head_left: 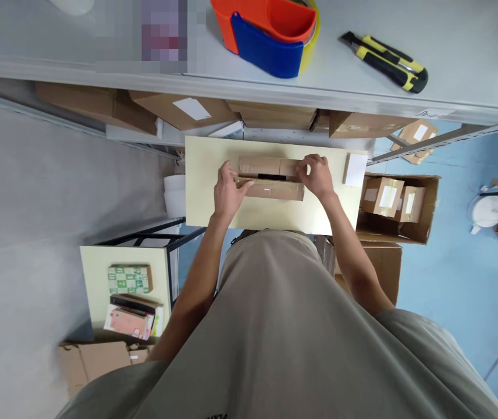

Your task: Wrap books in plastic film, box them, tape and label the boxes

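Note:
A small brown cardboard box lies on a pale yellow tabletop straight below me. My left hand grips its left end, thumb laid along the front flap. My right hand holds the right end, fingers curled over the top flap. The flaps are partly folded, and a dark gap shows between them. A white label sits on the box's front face.
A white pad lies at the table's right edge. On the grey shelf above rest an orange-and-blue tape dispenser and a yellow-black utility knife. An open carton of small boxes stands right; a side table with packages stands left.

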`<action>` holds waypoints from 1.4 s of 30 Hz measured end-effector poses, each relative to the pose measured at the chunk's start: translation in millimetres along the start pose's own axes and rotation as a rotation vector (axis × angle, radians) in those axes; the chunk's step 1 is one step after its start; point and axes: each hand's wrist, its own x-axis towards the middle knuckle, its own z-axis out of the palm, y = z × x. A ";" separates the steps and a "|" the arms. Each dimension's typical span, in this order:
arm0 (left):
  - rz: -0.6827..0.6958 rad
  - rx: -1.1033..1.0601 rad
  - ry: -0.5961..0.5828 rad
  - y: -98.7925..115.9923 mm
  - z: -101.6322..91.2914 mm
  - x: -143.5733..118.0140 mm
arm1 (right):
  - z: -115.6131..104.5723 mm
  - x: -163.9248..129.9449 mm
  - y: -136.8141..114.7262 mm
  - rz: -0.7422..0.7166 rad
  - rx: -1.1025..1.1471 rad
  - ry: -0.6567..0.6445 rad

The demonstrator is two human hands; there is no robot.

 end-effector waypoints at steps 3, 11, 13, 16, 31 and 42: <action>-0.002 0.000 -0.016 -1.2 -0.2 15.2 | -2.2 -19.7 5.8 0.026 0.031 -0.033; -0.017 -0.075 -0.067 -2.8 5.1 20.5 | 19.6 -72.1 -7.2 0.249 0.176 -0.026; -0.021 -0.079 -0.063 -4.5 4.4 16.8 | 21.5 -79.8 -11.4 0.257 0.176 0.007; 0.016 -0.094 -0.067 -10.5 -1.5 6.7 | 17.6 -90.7 -16.6 0.262 0.182 0.026; 0.127 -0.177 -0.127 -44.0 -23.7 -9.0 | 17.7 -102.0 -45.5 0.183 0.087 -0.012; 0.587 -0.371 0.159 121.1 -114.3 93.9 | -120.0 42.0 -191.0 -0.335 -0.323 0.320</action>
